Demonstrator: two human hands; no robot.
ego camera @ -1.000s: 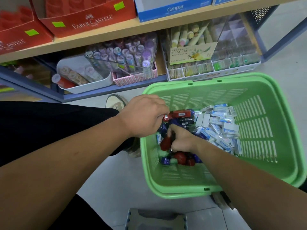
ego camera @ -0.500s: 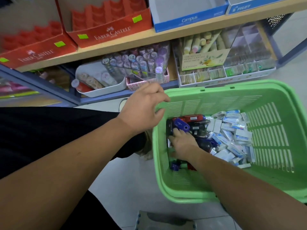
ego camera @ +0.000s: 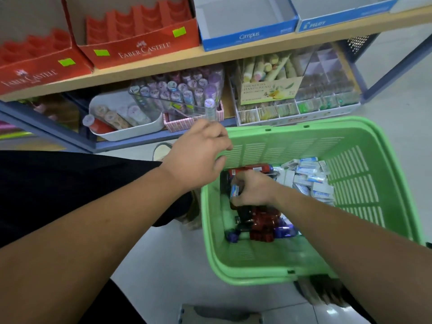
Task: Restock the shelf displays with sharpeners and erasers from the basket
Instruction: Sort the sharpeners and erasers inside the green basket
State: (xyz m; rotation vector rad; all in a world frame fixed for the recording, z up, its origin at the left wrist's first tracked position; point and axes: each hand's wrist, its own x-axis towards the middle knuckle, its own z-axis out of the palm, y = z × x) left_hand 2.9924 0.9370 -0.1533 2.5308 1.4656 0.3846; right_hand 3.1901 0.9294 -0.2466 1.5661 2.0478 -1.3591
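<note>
Head view: green basket (ego camera: 268, 130) holds erasers (ego camera: 304, 178) and sharpeners (ego camera: 261, 225); right hand (ego camera: 254, 190) fingers grip a packet (ego camera: 234, 191), left hand (ego camera: 198, 155) relaxed.

Hand-cream display (ego camera: 271, 90) stands beside a clear bin (ego camera: 177, 102).

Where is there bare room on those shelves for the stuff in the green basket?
Bare room: the stepped red cardboard Faber-Castell boxes and the blue Campus box beside them on the upper wooden shelf. Crowded: the lower shelf, with a white tub, clear bin of tubes and hand-cream rack.
</note>
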